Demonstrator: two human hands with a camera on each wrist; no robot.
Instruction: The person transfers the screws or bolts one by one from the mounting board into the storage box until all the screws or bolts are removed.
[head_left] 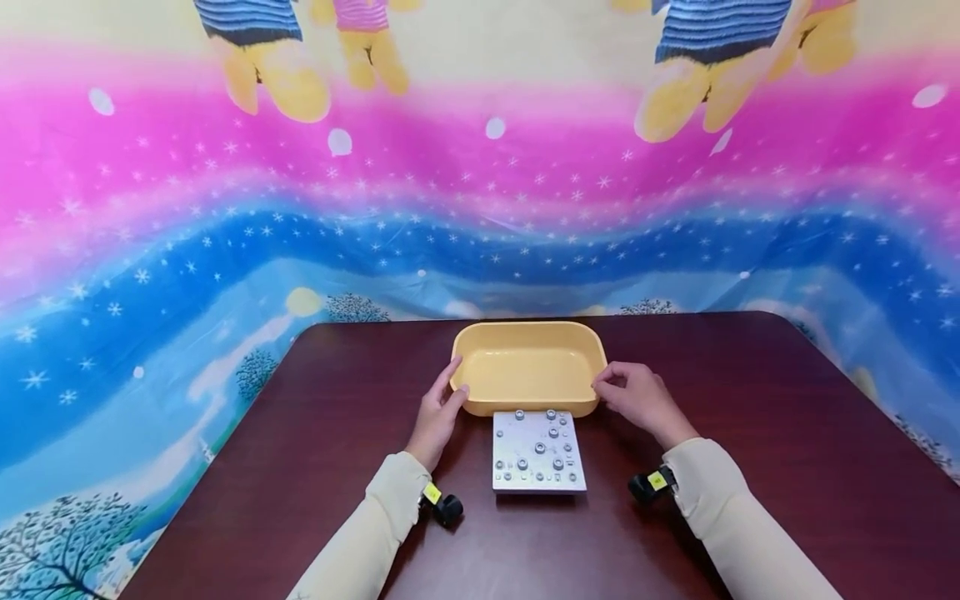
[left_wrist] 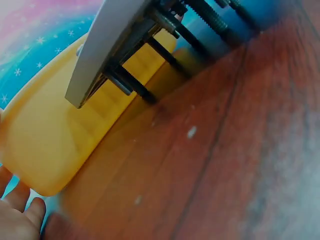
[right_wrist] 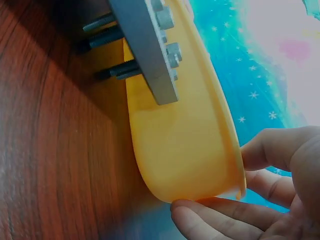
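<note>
We've got the yellow tray (head_left: 528, 371) on the worktop (head_left: 315, 417), right behind the metal plate (head_left: 528, 433); can't tell if they touch. Left hand (head_left: 435, 421): fingers spread at the tray's left end, thumb at the near rim. Right hand (head_left: 641, 400): fingers pinching the right end. We see bolts (right_wrist: 165, 17) through the plate, threaded shanks below.
</note>
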